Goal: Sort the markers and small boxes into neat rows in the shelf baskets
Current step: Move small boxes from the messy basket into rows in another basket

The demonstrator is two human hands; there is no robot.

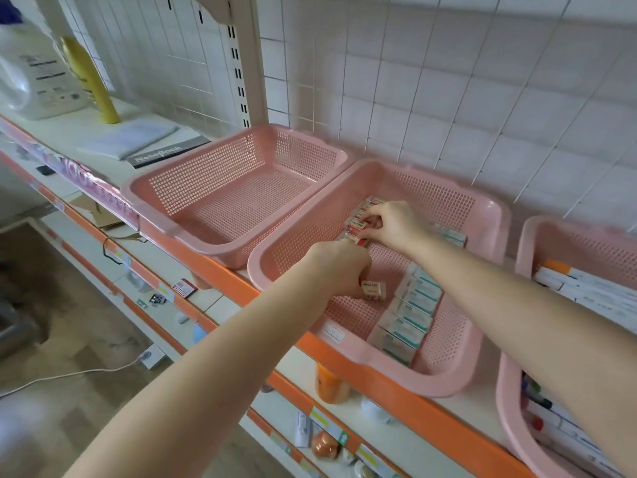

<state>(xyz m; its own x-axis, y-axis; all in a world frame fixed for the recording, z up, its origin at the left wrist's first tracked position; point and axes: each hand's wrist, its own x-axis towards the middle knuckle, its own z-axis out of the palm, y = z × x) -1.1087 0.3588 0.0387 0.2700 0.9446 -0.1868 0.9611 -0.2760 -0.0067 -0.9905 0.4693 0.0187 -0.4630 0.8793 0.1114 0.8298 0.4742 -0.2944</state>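
Both hands reach into the middle pink basket (482, 360). My left hand (339, 267) grips a small beige box (374, 289) low over the basket floor. My right hand (393, 224) pinches a small red-and-white box (356, 225) in a row of such boxes along the basket's left wall. A row of white-and-teal boxes (408, 315) lies along the right side of that basket. The right pink basket (527, 243) holds white markers (586, 288), partly hidden by my right arm.
An empty pink basket (165, 215) sits to the left on the orange-edged shelf (220, 270). Notebooks (148, 144), a yellow bottle (91, 81) and a white jug (31, 67) stand further left. Lower shelves hold small items. A tiled wall with a wire grid is behind.
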